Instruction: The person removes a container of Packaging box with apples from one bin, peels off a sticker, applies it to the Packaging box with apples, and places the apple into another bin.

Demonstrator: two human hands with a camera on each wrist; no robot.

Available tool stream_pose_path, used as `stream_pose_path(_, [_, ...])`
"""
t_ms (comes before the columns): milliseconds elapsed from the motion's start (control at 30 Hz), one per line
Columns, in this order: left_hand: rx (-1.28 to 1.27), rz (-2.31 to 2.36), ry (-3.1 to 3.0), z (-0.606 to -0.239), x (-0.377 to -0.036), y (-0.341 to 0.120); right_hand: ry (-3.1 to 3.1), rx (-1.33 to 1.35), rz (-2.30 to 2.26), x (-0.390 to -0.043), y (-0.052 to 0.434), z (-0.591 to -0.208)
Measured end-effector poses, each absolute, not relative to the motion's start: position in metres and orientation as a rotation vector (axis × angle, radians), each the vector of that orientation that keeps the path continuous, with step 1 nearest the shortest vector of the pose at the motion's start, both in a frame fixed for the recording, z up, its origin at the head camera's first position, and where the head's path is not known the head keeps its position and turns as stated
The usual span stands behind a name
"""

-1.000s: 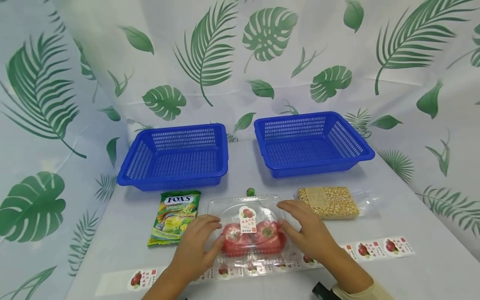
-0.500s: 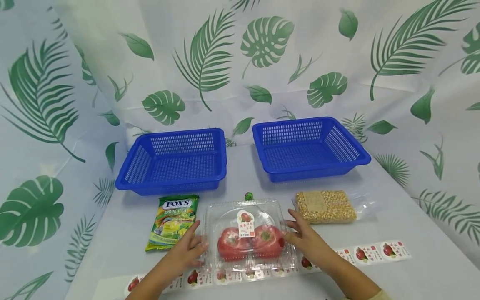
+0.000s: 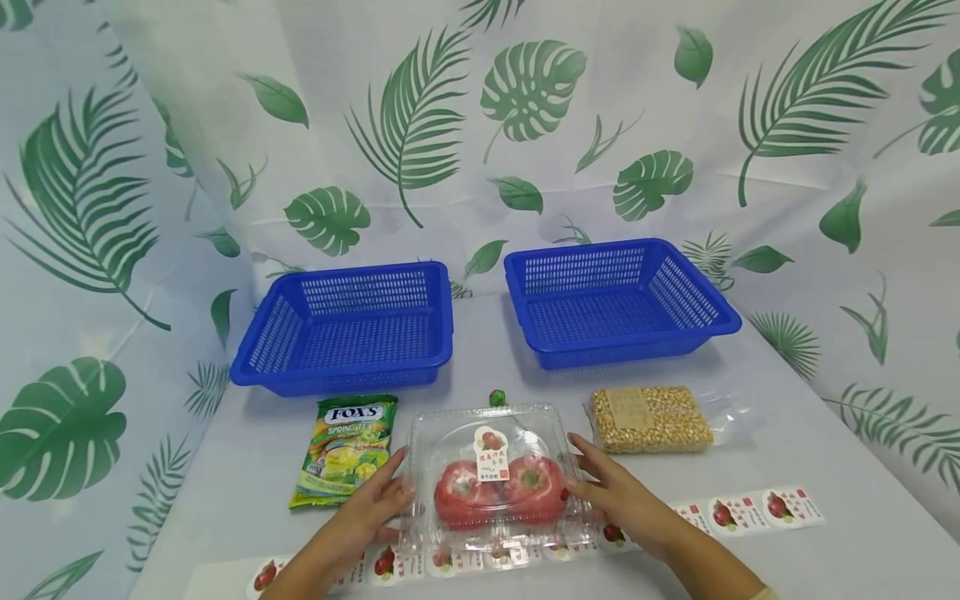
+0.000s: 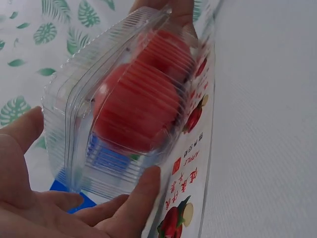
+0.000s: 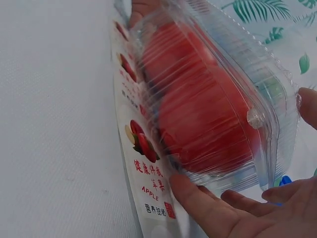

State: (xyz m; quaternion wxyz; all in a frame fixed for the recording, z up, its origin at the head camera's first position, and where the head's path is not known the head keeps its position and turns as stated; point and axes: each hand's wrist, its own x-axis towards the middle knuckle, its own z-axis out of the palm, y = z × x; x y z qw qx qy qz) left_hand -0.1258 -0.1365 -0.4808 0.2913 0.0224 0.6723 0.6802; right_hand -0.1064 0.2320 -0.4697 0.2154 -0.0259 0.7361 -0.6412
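A clear plastic clamshell box (image 3: 491, 425) with its lid down holds two round red fruits (image 3: 467, 493), and a label (image 3: 492, 454) is stuck on the lid. At its left end my left hand (image 3: 367, 508) grips the side, index finger at the lid's rim and thumb low by the base, as the left wrist view shows. The opposite end is held by my right hand (image 3: 618, 500). In the right wrist view that hand's fingers (image 5: 307, 106) reach the rim, with the thumb low by the sticker strip (image 5: 143, 168). The strip runs behind the box's near edge.
Two blue baskets stand at the back, one left (image 3: 360, 333), one right (image 3: 615, 308). A green Fox's candy bag (image 3: 347, 450) lies left of the box, a pack of corn kernels (image 3: 651, 419) to its right. A small green wrapped candy (image 3: 497, 397) sits just behind the box.
Both hands have come off the lid and moved down to the box's two ends, closing in on its sides. The camera view has shifted slightly; the other items stay in place.
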Motion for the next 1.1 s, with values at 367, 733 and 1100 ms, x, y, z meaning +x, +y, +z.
stream_pose_path(367, [0.050, 1.825, 1.791, -0.479, -0.122, -0.132, 1.982, -0.111, -1.833, -0.104, 0.235, -0.471])
stream_pose_path(733, [0.090, 1.961, 1.643, -0.476, -0.113, -0.118, 2.012, -0.160, -1.821, -0.105, 0.235, -0.462])
stream_pose_path(1100, [-0.025, 2.127, 1.519, -0.457, -0.110, -0.126, 2.483, -0.234, -1.841, -0.157, 0.315, -0.406])
